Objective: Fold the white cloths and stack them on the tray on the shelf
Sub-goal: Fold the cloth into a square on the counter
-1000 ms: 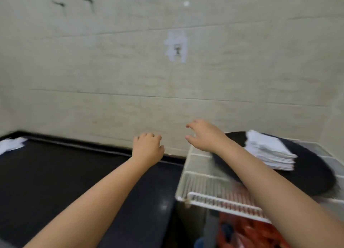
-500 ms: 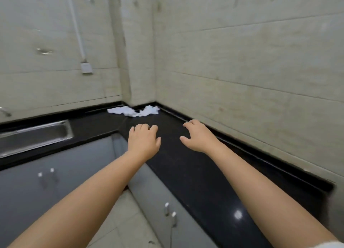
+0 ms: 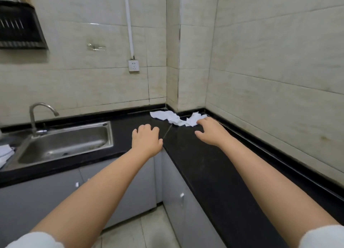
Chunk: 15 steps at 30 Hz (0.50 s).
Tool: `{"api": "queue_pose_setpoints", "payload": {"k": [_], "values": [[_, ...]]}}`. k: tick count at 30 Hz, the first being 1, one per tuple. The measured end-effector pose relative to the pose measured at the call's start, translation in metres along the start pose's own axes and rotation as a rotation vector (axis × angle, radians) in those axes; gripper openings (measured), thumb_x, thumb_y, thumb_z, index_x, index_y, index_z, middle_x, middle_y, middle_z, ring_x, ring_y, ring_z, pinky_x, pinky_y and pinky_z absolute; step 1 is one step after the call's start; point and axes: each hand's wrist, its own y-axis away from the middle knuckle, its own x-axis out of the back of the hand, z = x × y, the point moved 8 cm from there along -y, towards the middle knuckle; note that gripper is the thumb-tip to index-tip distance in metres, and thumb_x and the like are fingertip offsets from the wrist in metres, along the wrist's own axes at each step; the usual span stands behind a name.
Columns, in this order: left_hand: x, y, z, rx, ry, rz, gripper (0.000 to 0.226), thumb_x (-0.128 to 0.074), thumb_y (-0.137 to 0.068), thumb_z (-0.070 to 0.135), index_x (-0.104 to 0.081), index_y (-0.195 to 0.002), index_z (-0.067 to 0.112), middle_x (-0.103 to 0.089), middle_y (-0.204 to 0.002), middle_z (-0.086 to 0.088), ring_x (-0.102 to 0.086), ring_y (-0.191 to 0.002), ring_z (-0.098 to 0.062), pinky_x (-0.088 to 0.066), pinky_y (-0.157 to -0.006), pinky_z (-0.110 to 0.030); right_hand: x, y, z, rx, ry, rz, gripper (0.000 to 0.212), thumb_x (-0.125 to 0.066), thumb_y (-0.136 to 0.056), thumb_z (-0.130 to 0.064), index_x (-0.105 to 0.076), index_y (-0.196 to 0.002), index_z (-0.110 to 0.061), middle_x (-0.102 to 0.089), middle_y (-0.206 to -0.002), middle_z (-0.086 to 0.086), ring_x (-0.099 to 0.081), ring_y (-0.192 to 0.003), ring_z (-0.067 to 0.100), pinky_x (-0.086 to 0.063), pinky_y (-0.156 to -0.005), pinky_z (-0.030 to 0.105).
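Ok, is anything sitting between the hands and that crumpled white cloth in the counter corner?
Nothing visible. The right hand is at the near edge of the white cloth; contact unclear. Only bare black countertop lies between the cloth and the left hand. The sink sits off to the left, clear of both.

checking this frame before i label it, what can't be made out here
1. Crumpled white cloths in the counter corner, head view: small and bunched, so their number is unclear.
2. Right hand: whether its fingertips touch the cloths cannot be told.
3. White fabric left of the sink: cut off by the left edge.
4. Tray and shelf: out of frame.
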Motion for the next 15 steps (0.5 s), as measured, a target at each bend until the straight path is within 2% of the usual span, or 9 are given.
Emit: {"api": "queue_pose_setpoints", "payload": {"k": [3, 5, 7, 10, 15], "values": [[-0.007, -0.06, -0.025, 0.0, -0.01, 0.003, 0.042, -0.043, -0.094, 0.034, -0.045, -0.13, 0.014, -0.046, -0.132, -0.011, -0.038, -0.126, -0.028, -0.032, -0.105, -0.041, -0.01, -0.071, 0.006, -0.032, -0.004, 0.016, 0.028, -0.05, -0.085, -0.022, -0.058, -0.101, -0.001, -0.057, -0.107, 0.015, -0.051, -0.104, 0.034, -0.047, -0.082, 0.04], [-0.019, -0.094, -0.041, -0.014, -0.018, -0.007, 0.043, -0.043, -0.094, 0.036, -0.044, -0.131, 0.014, -0.046, -0.133, -0.01, -0.038, -0.127, -0.028, -0.033, -0.105, -0.041, -0.023, -0.113, 0.008, -0.054, -0.007, 0.002, 0.02, -0.049, -0.084, -0.022, -0.055, -0.087, -0.002, -0.055, -0.093, 0.013, -0.054, -0.099, 0.035, -0.042, -0.071, 0.035], [-0.035, -0.128, -0.06, -0.017, -0.013, -0.031, 0.044, -0.042, -0.094, 0.036, -0.044, -0.132, 0.014, -0.045, -0.134, -0.01, -0.037, -0.127, -0.028, -0.033, -0.105, -0.041, -0.039, -0.152, 0.007, -0.06, -0.024, -0.016, 0.023, -0.049, -0.085, -0.019, -0.058, -0.096, -0.001, -0.058, -0.101, 0.017, -0.054, -0.103, 0.035, -0.039, -0.073, 0.034], [-0.063, -0.188, -0.087, -0.027, -0.009, -0.066, 0.044, -0.043, -0.094, 0.036, -0.044, -0.131, 0.014, -0.046, -0.134, -0.01, -0.037, -0.127, -0.029, -0.034, -0.104, -0.041, -0.069, -0.208, 0.003, -0.074, -0.035, -0.051, 0.036, -0.048, -0.088, -0.018, -0.053, -0.119, 0.0, -0.054, -0.126, 0.019, -0.049, -0.115, 0.033, -0.041, -0.09, 0.036], [-0.105, -0.297, -0.12, -0.132, -0.003, -0.1, 0.045, -0.043, -0.094, 0.035, -0.043, -0.132, 0.012, -0.045, -0.134, -0.012, -0.037, -0.127, -0.029, -0.034, -0.104, -0.041, -0.117, -0.303, 0.007, -0.175, -0.016, -0.089, 0.038, -0.047, -0.09, -0.018, -0.05, -0.124, 0.0, -0.053, -0.128, 0.02, -0.048, -0.117, 0.033, -0.041, -0.094, 0.037]]}}
